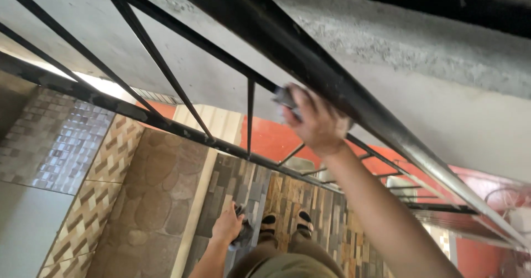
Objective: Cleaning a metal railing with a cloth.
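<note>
One black metal handrail (354, 98), right hand (318, 124) raised, grip closed on one grey cloth (285, 98) against rail, left hand (228, 225) lowered, clutching one dark object (244, 231), two sandalled feet (286, 223) on patterned tile floor (155, 195)

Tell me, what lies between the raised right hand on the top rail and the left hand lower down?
In the head view, the lower black rail and one thin upright bar cross between the right hand and the left hand; behind them shows patterned floor tile.
</note>
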